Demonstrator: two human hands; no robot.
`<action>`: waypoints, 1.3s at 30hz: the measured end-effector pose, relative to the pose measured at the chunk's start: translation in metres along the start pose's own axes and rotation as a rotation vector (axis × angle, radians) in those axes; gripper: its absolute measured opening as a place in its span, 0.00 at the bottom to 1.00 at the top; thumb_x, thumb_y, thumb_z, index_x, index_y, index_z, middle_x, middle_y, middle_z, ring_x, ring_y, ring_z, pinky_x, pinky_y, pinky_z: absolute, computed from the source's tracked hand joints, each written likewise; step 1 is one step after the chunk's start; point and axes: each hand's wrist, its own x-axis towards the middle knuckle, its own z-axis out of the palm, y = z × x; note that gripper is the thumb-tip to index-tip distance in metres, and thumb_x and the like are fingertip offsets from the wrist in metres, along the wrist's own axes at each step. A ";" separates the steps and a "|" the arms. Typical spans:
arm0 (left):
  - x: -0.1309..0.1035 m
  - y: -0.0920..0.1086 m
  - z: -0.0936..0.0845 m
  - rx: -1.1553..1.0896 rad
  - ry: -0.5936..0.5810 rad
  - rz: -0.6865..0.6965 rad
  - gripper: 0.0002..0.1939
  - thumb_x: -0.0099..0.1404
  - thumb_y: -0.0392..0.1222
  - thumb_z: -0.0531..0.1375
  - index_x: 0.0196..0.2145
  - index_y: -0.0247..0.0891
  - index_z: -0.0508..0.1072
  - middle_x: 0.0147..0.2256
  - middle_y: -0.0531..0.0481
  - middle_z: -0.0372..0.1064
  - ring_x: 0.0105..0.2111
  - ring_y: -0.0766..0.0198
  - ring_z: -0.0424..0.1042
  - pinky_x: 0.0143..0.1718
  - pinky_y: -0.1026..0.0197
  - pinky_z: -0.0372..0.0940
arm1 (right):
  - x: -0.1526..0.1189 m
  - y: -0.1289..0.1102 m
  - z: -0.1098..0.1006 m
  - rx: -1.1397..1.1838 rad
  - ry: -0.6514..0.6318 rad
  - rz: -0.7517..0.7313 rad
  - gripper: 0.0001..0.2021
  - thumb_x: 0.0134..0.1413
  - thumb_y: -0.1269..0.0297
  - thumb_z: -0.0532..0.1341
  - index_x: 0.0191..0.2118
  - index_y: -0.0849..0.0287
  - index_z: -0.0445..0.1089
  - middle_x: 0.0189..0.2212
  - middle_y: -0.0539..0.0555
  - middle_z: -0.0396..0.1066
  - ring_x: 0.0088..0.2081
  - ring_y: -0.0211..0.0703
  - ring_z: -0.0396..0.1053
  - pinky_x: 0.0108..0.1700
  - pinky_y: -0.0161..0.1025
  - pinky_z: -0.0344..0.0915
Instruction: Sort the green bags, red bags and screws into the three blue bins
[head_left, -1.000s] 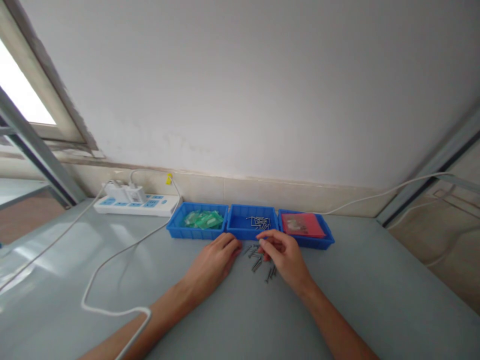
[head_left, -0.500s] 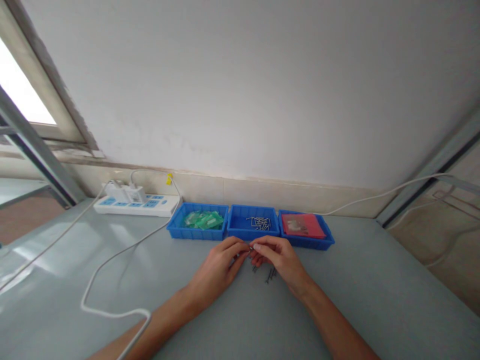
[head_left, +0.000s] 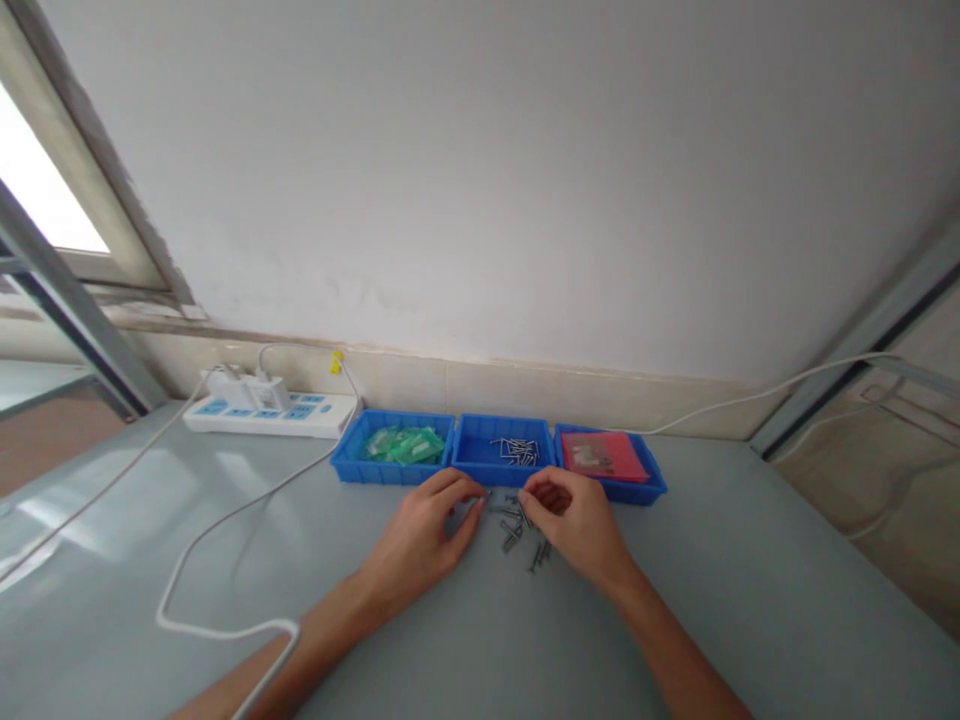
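Note:
Several screws (head_left: 512, 535) lie loose on the grey table, between and just below my hands. My left hand (head_left: 431, 525) is left of them, its thumb and index finger almost meeting near a small piece too tiny to name. On the right, my right hand (head_left: 574, 515) has its fingers curled and pinched at a screw (head_left: 524, 516). Behind the hands, the middle blue tray (head_left: 472, 452) contains more screws. The left blue tray (head_left: 352, 466) holds green packets (head_left: 405, 445), and red packets (head_left: 606, 455) fill the right blue tray (head_left: 654, 481).
A white power strip (head_left: 315, 418) with plugged-in adapters stands at the back left by the wall. From it a white cable (head_left: 191, 625) loops over the table and across my left forearm. Metal posts rise at both sides.
My hands have moved apart, left hand to the left and right hand to the right. More loose screws now show between them.

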 end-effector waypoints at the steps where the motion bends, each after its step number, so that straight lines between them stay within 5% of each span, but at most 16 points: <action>1: 0.000 -0.003 0.000 0.030 -0.006 0.009 0.09 0.72 0.37 0.55 0.44 0.40 0.76 0.42 0.46 0.74 0.41 0.59 0.75 0.45 0.59 0.71 | -0.001 -0.003 -0.002 -0.129 -0.022 -0.053 0.04 0.50 0.64 0.66 0.27 0.57 0.75 0.22 0.51 0.73 0.24 0.42 0.69 0.29 0.38 0.65; 6: -0.003 -0.015 0.008 0.169 -0.086 0.065 0.10 0.72 0.39 0.56 0.46 0.39 0.77 0.43 0.44 0.73 0.43 0.55 0.75 0.46 0.55 0.72 | -0.008 -0.014 -0.001 -0.566 -0.176 -0.164 0.02 0.48 0.69 0.67 0.28 0.57 0.77 0.28 0.53 0.75 0.31 0.45 0.72 0.35 0.39 0.64; 13: -0.003 -0.014 0.006 0.153 -0.094 0.038 0.11 0.73 0.34 0.53 0.44 0.41 0.76 0.39 0.47 0.75 0.39 0.58 0.75 0.42 0.60 0.72 | -0.010 -0.008 0.005 -0.648 -0.223 -0.172 0.08 0.50 0.75 0.64 0.26 0.57 0.78 0.27 0.53 0.75 0.32 0.45 0.73 0.35 0.38 0.63; 17: -0.004 -0.014 0.003 0.147 -0.075 -0.008 0.12 0.72 0.33 0.52 0.48 0.41 0.71 0.38 0.48 0.75 0.37 0.59 0.75 0.39 0.61 0.71 | -0.004 -0.003 -0.001 -0.469 -0.154 -0.217 0.07 0.53 0.71 0.64 0.28 0.55 0.79 0.25 0.52 0.76 0.27 0.43 0.72 0.31 0.38 0.64; 24: -0.003 -0.005 -0.001 0.062 -0.110 -0.007 0.06 0.73 0.34 0.50 0.39 0.42 0.65 0.35 0.50 0.70 0.33 0.61 0.72 0.36 0.62 0.68 | 0.028 -0.019 -0.007 -0.457 0.224 -0.272 0.10 0.62 0.61 0.61 0.39 0.56 0.81 0.27 0.56 0.78 0.27 0.48 0.73 0.36 0.44 0.67; 28: -0.004 -0.001 0.000 -0.063 -0.068 -0.029 0.04 0.72 0.35 0.51 0.39 0.42 0.64 0.34 0.53 0.70 0.33 0.63 0.72 0.36 0.63 0.68 | 0.025 -0.025 0.000 -0.315 -0.050 -0.219 0.09 0.61 0.61 0.61 0.38 0.55 0.81 0.26 0.53 0.78 0.26 0.45 0.73 0.31 0.41 0.67; 32: -0.006 0.003 0.004 -0.176 -0.004 -0.039 0.03 0.73 0.36 0.53 0.40 0.43 0.64 0.35 0.54 0.71 0.34 0.65 0.73 0.39 0.64 0.69 | 0.012 -0.008 0.010 0.056 -0.260 0.020 0.08 0.56 0.59 0.65 0.35 0.57 0.80 0.28 0.54 0.79 0.28 0.45 0.77 0.33 0.40 0.71; 36: -0.007 0.003 0.007 -0.094 0.014 -0.009 0.05 0.73 0.39 0.56 0.46 0.43 0.68 0.40 0.50 0.73 0.39 0.62 0.75 0.43 0.61 0.71 | 0.009 0.007 0.007 0.263 -0.135 0.099 0.11 0.51 0.55 0.69 0.32 0.59 0.79 0.26 0.54 0.78 0.27 0.45 0.77 0.33 0.40 0.74; 39: -0.005 0.000 0.007 0.022 -0.096 0.086 0.10 0.74 0.37 0.54 0.49 0.42 0.71 0.46 0.46 0.73 0.45 0.57 0.74 0.50 0.56 0.70 | 0.011 0.007 0.000 0.366 0.067 0.103 0.18 0.50 0.54 0.70 0.44 0.59 0.78 0.33 0.56 0.81 0.32 0.47 0.79 0.38 0.42 0.76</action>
